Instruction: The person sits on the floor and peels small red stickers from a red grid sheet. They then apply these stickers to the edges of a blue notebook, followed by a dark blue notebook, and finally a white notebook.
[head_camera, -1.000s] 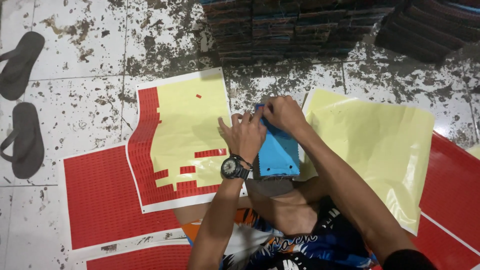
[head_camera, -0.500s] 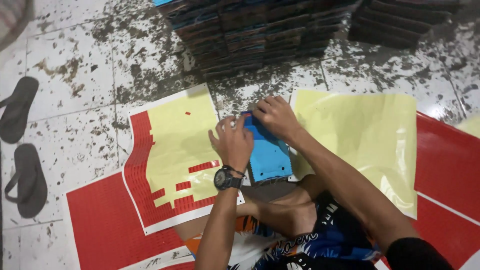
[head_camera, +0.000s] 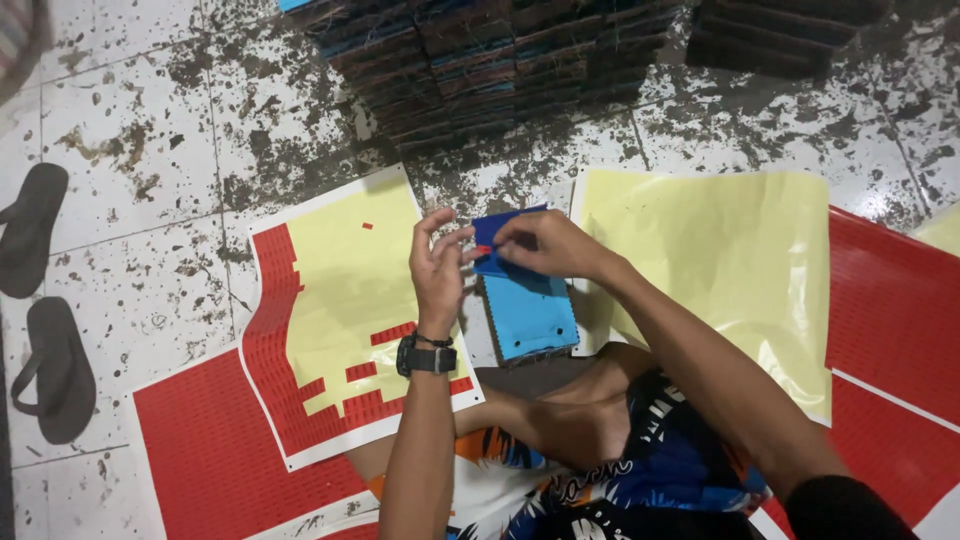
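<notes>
While you sat on the stained white tile floor (head_camera: 150, 230), your hands met over a flat blue rectangular pad with small holes (head_camera: 530, 305), which rested on your knee. Your right hand (head_camera: 545, 245) lay on the far end of that pad, its fingers (head_camera: 510, 243) closed in a pinch on a small red sticker (head_camera: 484, 249) at the pad's upper left corner. Your left hand (head_camera: 438, 265) stood just left of the pad, fingers half curled and spread, the thumb and forefinger reaching toward the same corner; whether they touched the sticker could not be told. A black wristwatch (head_camera: 425, 356) sat on your left wrist.

Left of the pad, touching your left forearm from below, lay a sheet of pale yellow backing paper with rows of small red stickers remaining along its left and lower edges (head_camera: 335, 310). Further left and lower lay a full red sticker sheet (head_camera: 210, 455). Right of the pad, under your right arm, lay a bare pale yellow backing sheet (head_camera: 730, 260), and beyond it more red sheets (head_camera: 890, 320). Beyond the pad's far end stood a stack of dark pads with blue edges (head_camera: 470, 70). Well to the left of the pad lay a pair of dark flip-flops (head_camera: 45, 300).
</notes>
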